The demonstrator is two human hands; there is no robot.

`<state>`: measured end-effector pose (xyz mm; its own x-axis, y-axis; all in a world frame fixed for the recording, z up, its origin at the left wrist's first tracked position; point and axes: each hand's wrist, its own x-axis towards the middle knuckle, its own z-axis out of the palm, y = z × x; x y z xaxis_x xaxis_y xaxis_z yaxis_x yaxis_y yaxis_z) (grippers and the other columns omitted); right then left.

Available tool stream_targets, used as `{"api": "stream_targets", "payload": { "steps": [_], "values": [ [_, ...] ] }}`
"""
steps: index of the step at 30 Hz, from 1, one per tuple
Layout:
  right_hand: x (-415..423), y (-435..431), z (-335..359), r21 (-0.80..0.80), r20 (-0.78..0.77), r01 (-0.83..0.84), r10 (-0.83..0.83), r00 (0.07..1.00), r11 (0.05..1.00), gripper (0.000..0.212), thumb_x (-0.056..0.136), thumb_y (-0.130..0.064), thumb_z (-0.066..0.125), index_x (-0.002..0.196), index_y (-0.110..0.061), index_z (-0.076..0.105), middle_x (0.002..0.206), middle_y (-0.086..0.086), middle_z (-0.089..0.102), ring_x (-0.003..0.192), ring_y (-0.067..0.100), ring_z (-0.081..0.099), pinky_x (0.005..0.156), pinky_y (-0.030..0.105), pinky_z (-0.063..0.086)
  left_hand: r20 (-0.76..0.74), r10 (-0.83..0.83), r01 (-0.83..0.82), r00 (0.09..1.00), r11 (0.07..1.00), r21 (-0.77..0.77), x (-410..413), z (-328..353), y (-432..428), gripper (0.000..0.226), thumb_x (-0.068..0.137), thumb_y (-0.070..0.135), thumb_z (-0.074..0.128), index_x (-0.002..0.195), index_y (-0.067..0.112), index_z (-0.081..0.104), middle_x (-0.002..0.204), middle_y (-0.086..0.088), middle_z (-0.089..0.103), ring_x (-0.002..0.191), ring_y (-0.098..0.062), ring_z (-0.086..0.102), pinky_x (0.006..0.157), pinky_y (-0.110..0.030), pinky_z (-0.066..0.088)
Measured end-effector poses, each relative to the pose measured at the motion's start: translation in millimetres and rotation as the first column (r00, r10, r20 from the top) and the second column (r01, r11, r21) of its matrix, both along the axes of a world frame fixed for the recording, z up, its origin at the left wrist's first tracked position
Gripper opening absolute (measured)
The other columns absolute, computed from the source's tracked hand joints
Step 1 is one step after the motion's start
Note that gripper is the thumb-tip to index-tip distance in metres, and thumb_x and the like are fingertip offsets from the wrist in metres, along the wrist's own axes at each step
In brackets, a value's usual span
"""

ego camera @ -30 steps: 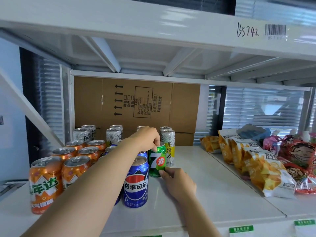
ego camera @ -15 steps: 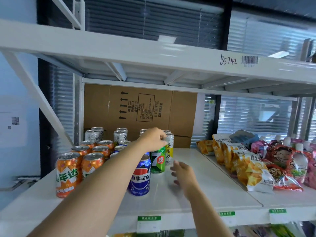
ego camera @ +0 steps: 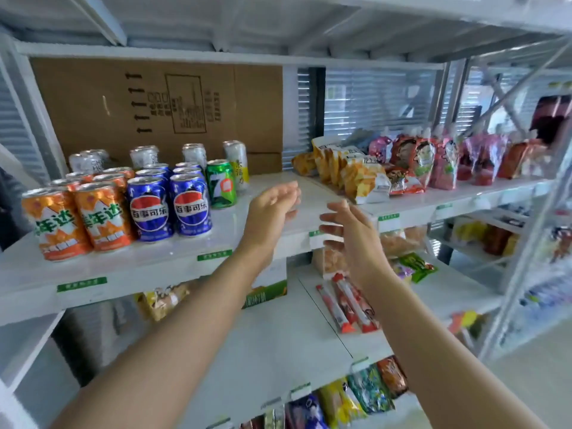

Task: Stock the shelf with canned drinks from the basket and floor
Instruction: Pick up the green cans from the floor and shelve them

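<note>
While the canned drinks [ego camera: 149,212] stand grouped by brand at the left end of the shelf [ego camera: 154,269], labels facing out for shoppers, the left hand [ego camera: 272,212] and right hand [ego camera: 351,232] hover before its front edge, each grip slack and empty.

Daylight glows through slatted window blinds [ego camera: 374,103] at one o'clock behind my white metal shelving [ego camera: 278,329] — a brown cardboard carton [ego camera: 93,97] covers eleven o'clock, and pale floor [ego camera: 520,382] shows at four.
</note>
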<state>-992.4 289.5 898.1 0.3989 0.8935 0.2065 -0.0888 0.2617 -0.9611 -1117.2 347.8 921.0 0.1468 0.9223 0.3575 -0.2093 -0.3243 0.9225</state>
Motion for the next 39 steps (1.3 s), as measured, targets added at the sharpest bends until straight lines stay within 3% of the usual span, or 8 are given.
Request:
{"api": "stream_targets", "payload": {
  "steps": [4, 8, 13, 18, 22, 24, 33, 39],
  "values": [
    [38, -44, -51, -0.052, -0.038, 0.094, -0.096, 0.995, 0.994, 0.027, 0.101, -0.038, 0.045, 0.103, -0.022, 0.065, 0.105, 0.005, 0.070, 0.094, 0.022, 0.065, 0.083, 0.038, 0.051, 0.045, -0.098, 0.102, 0.994, 0.987, -0.123, 35, -65, -26, 0.018, 0.097, 0.009, 0.054, 0.109, 0.012, 0.068, 0.106, -0.004, 0.071, 0.104, -0.018, 0.066, 0.091, -0.031, 0.054],
    [67, -69, -108, -0.148, -0.023, 0.179, -0.185, 0.982, 0.973, 0.029, 0.098, -0.047, 0.047, 0.112, -0.025, 0.062, 0.113, 0.000, 0.068, 0.107, 0.021, 0.063, 0.096, 0.042, 0.051, 0.016, -0.168, 0.167, 0.986, 0.953, -0.253, 63, -132, -48, 0.019, 0.097, 0.006, 0.053, 0.104, 0.013, 0.069, 0.103, -0.005, 0.072, 0.097, -0.016, 0.067, 0.091, -0.032, 0.053],
    [83, -87, -187, -0.290, -0.063, 0.141, -0.166, 0.984, 0.946, 0.027, 0.101, -0.039, 0.046, 0.112, -0.018, 0.057, 0.103, 0.002, 0.065, 0.084, 0.013, 0.064, 0.073, 0.030, 0.049, -0.114, -0.183, 0.122, 0.976, 0.905, -0.406, 79, -218, -66, 0.023, 0.097, 0.007, 0.052, 0.116, 0.003, 0.065, 0.111, -0.011, 0.069, 0.100, -0.016, 0.065, 0.090, -0.029, 0.052],
    [77, -82, -280, -0.477, -0.082, 0.103, -0.162, 0.983, 0.873, 0.020, 0.101, -0.039, 0.045, 0.098, -0.024, 0.057, 0.098, 0.002, 0.064, 0.081, 0.014, 0.061, 0.069, 0.028, 0.047, -0.201, -0.167, 0.024, 0.965, 0.823, -0.568, 76, -316, -73, 0.020, 0.097, 0.008, 0.053, 0.111, 0.002, 0.066, 0.102, -0.007, 0.069, 0.095, -0.016, 0.064, 0.088, -0.029, 0.053],
    [60, -75, -360, -0.628, -0.119, 0.038, -0.145, 0.982, 0.778, 0.035, 0.102, -0.039, 0.041, 0.119, -0.012, 0.057, 0.094, -0.005, 0.063, 0.077, 0.010, 0.062, 0.067, 0.026, 0.045, -0.216, -0.124, -0.074, 0.968, 0.687, -0.723, 61, -398, -69, 0.017, 0.097, 0.011, 0.053, 0.106, 0.012, 0.068, 0.103, -0.006, 0.071, 0.097, -0.017, 0.067, 0.095, -0.037, 0.053],
    [54, -65, -400, -0.672, -0.117, 0.032, -0.148, 0.982, 0.740, 0.034, 0.103, -0.037, 0.041, 0.117, -0.011, 0.058, 0.090, -0.006, 0.062, 0.076, 0.011, 0.061, 0.066, 0.026, 0.045, -0.213, -0.092, -0.110, 0.973, 0.623, -0.774, 57, -436, -63, 0.019, 0.097, 0.011, 0.054, 0.111, 0.010, 0.067, 0.102, -0.006, 0.071, 0.099, -0.018, 0.066, 0.096, -0.037, 0.052],
    [31, -57, -605, -0.812, -0.119, -0.038, -0.101, 0.988, 0.582, 0.024, 0.101, -0.029, 0.046, 0.106, -0.012, 0.062, 0.086, 0.003, 0.066, 0.071, 0.012, 0.058, 0.059, 0.019, 0.045, -0.333, -0.055, -0.266, 0.942, 0.486, -0.832, 23, -643, -57, 0.012, 0.095, 0.016, 0.058, 0.092, 0.020, 0.069, 0.098, -0.004, 0.073, 0.099, -0.021, 0.068, 0.091, -0.037, 0.053],
    [26, -80, -760, -0.886, -0.121, -0.085, -0.050, 0.991, 0.457, 0.022, 0.101, -0.034, 0.047, 0.095, -0.019, 0.062, 0.081, -0.001, 0.067, 0.071, 0.014, 0.060, 0.066, 0.028, 0.044, -0.378, -0.095, -0.320, 0.921, 0.372, -0.871, 7, -808, -79, 0.011, 0.094, 0.020, 0.059, 0.093, 0.017, 0.069, 0.095, -0.005, 0.072, 0.091, -0.019, 0.067, 0.080, -0.028, 0.051]
  ]
}}
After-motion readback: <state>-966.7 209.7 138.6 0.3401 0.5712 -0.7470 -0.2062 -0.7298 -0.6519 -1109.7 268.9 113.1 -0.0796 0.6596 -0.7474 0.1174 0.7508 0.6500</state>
